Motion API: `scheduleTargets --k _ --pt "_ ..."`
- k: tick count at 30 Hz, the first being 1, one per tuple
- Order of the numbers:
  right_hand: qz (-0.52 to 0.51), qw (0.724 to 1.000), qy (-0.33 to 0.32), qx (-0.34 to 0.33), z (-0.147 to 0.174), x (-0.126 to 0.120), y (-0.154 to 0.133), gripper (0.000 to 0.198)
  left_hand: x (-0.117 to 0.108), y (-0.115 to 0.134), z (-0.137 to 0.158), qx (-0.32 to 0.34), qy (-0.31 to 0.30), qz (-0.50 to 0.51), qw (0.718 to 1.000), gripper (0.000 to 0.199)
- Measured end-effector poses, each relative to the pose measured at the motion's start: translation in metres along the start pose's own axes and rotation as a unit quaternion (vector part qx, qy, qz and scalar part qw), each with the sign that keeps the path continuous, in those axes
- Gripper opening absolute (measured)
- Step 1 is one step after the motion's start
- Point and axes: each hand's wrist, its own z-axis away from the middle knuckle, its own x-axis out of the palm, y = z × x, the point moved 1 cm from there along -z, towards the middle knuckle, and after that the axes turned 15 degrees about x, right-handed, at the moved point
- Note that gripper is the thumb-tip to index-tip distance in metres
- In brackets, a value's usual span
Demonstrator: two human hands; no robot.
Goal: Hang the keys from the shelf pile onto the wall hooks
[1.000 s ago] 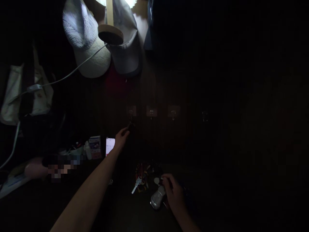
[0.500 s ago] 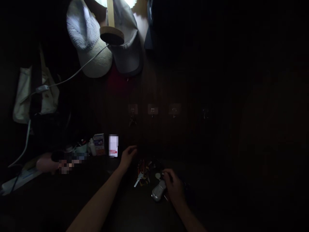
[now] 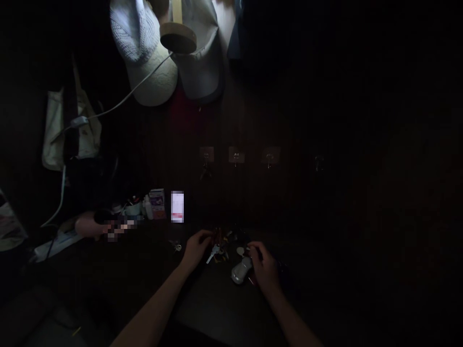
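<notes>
Head cam | my L hand fingers on key bunch | my R hand gripping silver toy car | dark bench.

Above me two pale caps hang on the dark wall, with a round wooden lamp base in front of them and a white cord running down to my left. A cloth bag hangs farther left. A row of small hooks sits lower on the wall. On the dark table stand a small box, a little bottle and a lit phone.
</notes>
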Motion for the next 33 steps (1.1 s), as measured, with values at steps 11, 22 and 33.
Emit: scheduleTargets --k 11,22,33 --pt "0.005 1.0 0.005 -0.005 0.001 -0.002 -0.006 0.031 -0.035 -0.005 0.039 0.035 -0.003 -0.294 0.955 0.026" --pt "0.004 1.0 0.012 0.006 0.003 -0.002 -0.008 0.031 -0.049 -0.009 0.042 -0.14 0.002 -0.419 0.897 0.032" --pt "0.009 1.0 0.017 -0.003 0.003 -0.002 -0.008 0.029 -0.042 -0.024 0.042 0.015 -0.012 -0.204 0.979 0.031"
